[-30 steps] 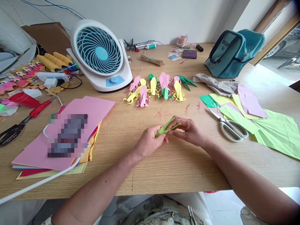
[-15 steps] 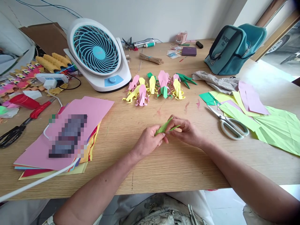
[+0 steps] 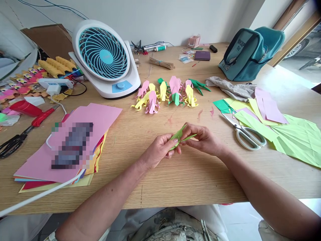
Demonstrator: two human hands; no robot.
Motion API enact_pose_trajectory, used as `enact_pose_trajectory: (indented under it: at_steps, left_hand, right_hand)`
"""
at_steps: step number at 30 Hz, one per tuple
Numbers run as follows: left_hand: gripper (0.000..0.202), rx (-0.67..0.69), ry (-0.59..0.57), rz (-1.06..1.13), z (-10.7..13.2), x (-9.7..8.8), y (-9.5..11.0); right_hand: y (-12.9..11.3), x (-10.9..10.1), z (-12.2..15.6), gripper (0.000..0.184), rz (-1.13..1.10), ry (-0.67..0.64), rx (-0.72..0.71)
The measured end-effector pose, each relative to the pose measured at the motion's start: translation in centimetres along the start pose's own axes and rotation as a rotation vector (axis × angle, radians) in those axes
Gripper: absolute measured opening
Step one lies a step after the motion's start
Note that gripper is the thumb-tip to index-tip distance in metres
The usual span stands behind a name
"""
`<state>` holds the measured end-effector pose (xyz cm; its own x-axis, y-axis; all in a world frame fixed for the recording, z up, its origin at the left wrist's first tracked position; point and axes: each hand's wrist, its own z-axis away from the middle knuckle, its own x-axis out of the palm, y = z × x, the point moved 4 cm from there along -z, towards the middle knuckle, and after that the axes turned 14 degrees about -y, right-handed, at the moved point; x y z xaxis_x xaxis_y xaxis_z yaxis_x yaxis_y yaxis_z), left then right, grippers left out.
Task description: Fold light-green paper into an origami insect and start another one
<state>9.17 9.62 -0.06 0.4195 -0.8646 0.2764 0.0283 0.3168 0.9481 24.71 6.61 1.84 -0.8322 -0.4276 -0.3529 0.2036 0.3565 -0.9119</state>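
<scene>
Between my two hands, above the middle of the table, is a light green folded paper (image 3: pixel 178 135) with narrow pointed strips. My left hand (image 3: pixel 160 147) is closed on its near left part, thumb lying on top. The fingers of my right hand (image 3: pixel 199 137) are bent around the right side and pinch it; one strip pokes out past them. The fingertips partly cover the folds. Beyond my hands stands a group of finished folded paper figures (image 3: pixel 175 84) in pink, yellow and green.
White-handled scissors (image 3: pixel 250 137) and loose paper sheets (image 3: pixel 298 140) lie on the right. A stack of coloured paper (image 3: pixel 105 113) with a blurred object on it is on the left. Behind are a fan (image 3: pixel 105 57), a twig-like bundle (image 3: pixel 162 63) and a teal bag (image 3: pixel 244 57).
The green paper is turned slightly and its strips are spread a bit further apart. My right hand has shifted a little to the right.
</scene>
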Motion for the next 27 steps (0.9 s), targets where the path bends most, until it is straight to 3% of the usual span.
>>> enact_pose_trajectory:
  at_steps: [8, 20, 27]
  left_hand:
    - [0.033, 0.048, 0.069, -0.01, -0.1, -0.7, 0.1]
    - [0.023, 0.175, 0.267, -0.248, -0.1, -1.4, 0.1]
    - [0.024, 0.154, 0.212, -0.164, -0.3, -1.3, -0.2]
  right_hand:
    - [0.4, 0.2, 0.0, 0.025, -0.255, 0.027, 0.093]
    - [0.9, 0.9, 0.1, 0.026, -0.206, 0.207, 0.21]
    - [1.2, 1.0, 0.1, 0.018, -0.105, 0.264, 0.236]
